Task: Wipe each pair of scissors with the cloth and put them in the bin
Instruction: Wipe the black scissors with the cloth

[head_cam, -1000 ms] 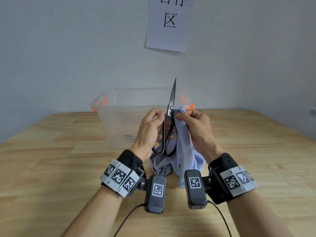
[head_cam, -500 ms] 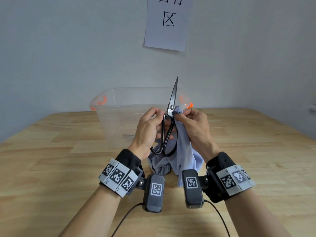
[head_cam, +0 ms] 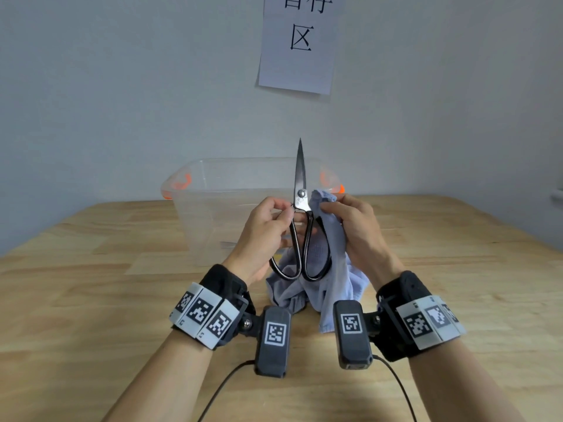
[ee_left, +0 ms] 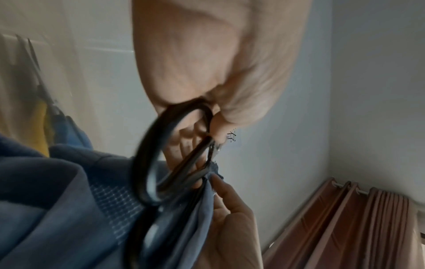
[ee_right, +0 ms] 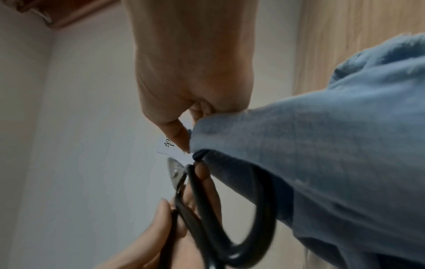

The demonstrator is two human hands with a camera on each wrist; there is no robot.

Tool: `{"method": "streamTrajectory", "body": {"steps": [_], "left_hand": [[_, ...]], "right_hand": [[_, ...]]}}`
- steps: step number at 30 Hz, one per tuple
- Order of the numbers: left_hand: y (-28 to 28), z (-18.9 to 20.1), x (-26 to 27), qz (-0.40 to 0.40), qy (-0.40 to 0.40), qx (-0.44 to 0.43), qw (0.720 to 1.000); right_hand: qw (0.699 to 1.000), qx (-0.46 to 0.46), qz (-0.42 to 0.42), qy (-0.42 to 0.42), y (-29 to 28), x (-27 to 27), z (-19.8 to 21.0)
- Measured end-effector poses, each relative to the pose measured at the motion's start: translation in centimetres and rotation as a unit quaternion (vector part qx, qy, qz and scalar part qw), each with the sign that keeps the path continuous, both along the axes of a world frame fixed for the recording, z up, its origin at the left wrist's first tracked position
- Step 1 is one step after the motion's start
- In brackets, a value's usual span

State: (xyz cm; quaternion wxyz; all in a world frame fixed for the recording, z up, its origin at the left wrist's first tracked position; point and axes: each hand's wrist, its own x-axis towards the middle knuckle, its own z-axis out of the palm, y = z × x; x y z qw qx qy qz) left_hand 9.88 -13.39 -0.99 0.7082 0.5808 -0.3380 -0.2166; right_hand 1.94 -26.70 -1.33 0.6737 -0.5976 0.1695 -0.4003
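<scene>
The scissors (head_cam: 300, 208) stand upright in the middle of the head view, blades closed and tip pointing up, black loop handles hanging low, held in the air above the surface (head_cam: 91, 284) and in front of the bin (head_cam: 213, 190). The left hand (head_cam: 265, 233) pinches them just below the pivot, thumb and fingers curled round the top of the handles. The right hand (head_cam: 353, 226) has its fingers closed on a bunched fold of the blue cloth (head_cam: 329, 269), held just right of the pivot; the rest of the cloth drapes down behind the handles to the surface. Whether the fold touches the metal cannot be told.

The step in hand appears to be the wiping of this pair. The next move probably calls for drawing the cloth up along the blade while the left hand keeps its hold, fingers clear of the edge and tip; only then would the scissors go into the clear bin behind.
</scene>
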Motion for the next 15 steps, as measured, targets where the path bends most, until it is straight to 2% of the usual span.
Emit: {"method": "streamTrajectory", "body": {"steps": [4, 9, 15], "left_hand": [[0.02, -0.36, -0.30, 0.023, -0.019, 0.010, 1.000], [0.22, -0.18, -0.63, 0.035, -0.057, 0.017, 0.998], [0.44, -0.02, -0.89, 0.039, -0.061, 0.013, 0.997]], "right_hand": [[1.000, -0.010, 0.029, 0.007, 0.21, -0.18, 0.27], [0.994, 0.010, 0.108, 0.000, 0.46, -0.96, 0.57], [0.995, -0.040, 0.084, 0.031, 0.26, -0.68, 0.51]]}}
